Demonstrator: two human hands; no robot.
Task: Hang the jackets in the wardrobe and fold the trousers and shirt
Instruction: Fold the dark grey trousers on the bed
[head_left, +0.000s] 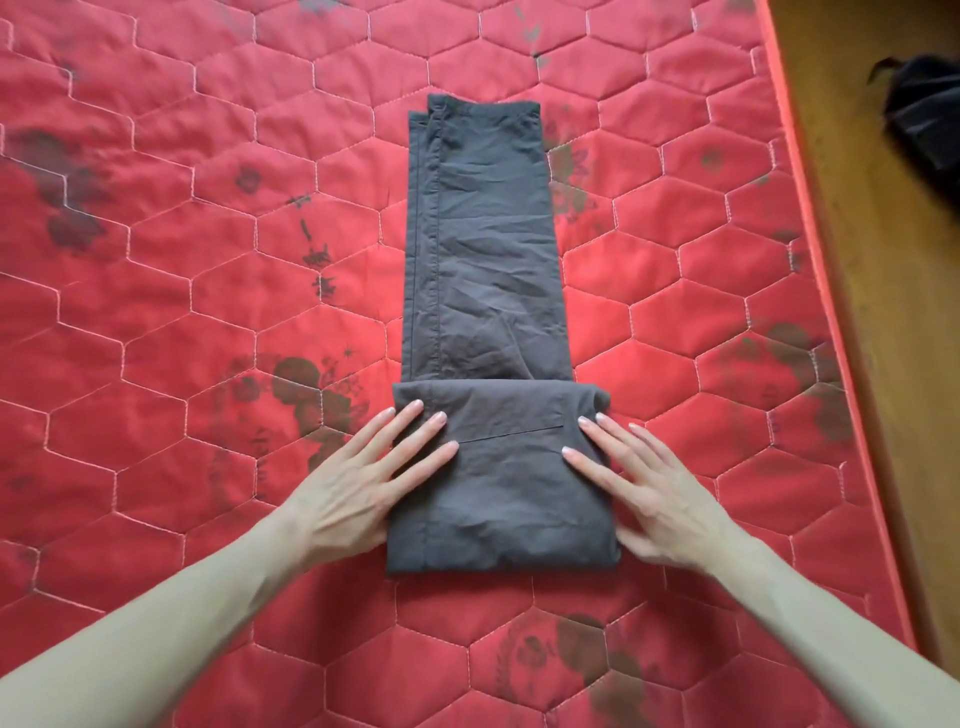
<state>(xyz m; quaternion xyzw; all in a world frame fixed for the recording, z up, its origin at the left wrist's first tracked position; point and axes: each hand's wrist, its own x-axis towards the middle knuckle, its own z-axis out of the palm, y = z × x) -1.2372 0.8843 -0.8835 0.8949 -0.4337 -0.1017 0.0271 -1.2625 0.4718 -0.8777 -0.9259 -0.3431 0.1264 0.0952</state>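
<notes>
red quilted mattress (208, 260) under trousers (488, 249); flat left hand (358, 483), right hand (660, 493) press them.

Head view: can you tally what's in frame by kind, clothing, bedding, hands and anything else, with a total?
Trousers, dark grey, partly folded: 1
Red quilted mattress: 1
Hands, left hand and right hand, flat on the trousers: 2
Dark object on the floor, too blurred to identify: 1
Total: 5

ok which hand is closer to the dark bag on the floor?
Right. The right hand presses the trousers' folded end on the side facing the dark bag; the left hand presses the opposite side, farther away.
</notes>
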